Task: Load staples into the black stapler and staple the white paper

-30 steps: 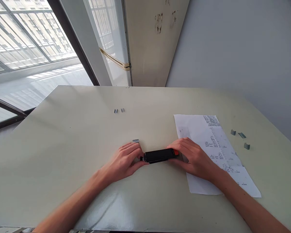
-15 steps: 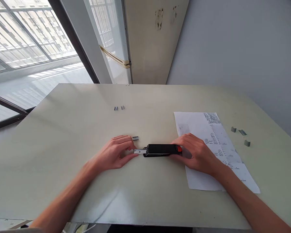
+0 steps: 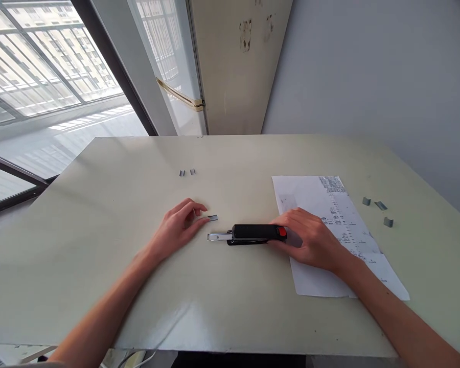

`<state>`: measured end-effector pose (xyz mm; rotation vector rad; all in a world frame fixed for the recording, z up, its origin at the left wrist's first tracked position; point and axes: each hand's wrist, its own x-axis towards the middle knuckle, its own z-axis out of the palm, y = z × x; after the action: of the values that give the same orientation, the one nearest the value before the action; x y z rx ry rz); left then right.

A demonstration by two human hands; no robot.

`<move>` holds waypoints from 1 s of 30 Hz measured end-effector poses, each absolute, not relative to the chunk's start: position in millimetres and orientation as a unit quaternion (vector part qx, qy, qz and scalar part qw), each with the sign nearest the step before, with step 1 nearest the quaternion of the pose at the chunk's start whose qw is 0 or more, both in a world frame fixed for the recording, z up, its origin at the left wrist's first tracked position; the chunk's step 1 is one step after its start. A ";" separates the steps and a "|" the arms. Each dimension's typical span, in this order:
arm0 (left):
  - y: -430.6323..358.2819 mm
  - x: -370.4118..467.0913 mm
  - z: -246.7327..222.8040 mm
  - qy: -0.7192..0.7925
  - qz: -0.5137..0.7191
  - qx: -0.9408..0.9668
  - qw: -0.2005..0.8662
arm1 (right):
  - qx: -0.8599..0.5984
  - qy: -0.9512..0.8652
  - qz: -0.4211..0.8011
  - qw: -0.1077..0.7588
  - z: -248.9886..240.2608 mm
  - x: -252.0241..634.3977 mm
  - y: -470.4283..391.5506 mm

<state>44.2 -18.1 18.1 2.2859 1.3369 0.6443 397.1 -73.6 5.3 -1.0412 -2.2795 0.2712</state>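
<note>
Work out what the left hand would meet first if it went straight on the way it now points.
The left hand would probably meet the small grey metal strip beside its thumb tip; whether they touch is unclear.

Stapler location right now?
Head view, just right of centre: the stapler is at the left edge of the printed sheet, its red-marked end in the right hand.
</note>
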 end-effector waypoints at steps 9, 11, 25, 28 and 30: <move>-21.6 56.6 16.1 0.480 0.225 0.820 0.217 | -0.391 -0.863 0.095 0.307 7.3 395.7 -74.3; -22.4 55.4 18.3 0.484 0.242 0.807 0.237 | -0.394 -0.860 0.096 0.309 8.4 394.7 -74.8; -26.2 56.1 23.3 0.487 0.307 0.744 0.340 | -0.391 -0.861 0.108 0.307 9.5 392.9 -74.2; -27.8 56.8 27.0 0.484 0.308 0.743 0.344 | -0.396 -0.859 0.115 0.304 9.7 392.5 -74.4; -28.6 57.1 28.0 0.486 0.308 0.740 0.348 | -0.399 -0.858 0.119 0.301 9.7 392.4 -74.6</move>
<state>57.1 -28.6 28.0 1.9191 1.2601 0.7986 392.4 -74.6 9.7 -1.0598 -2.2764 0.3157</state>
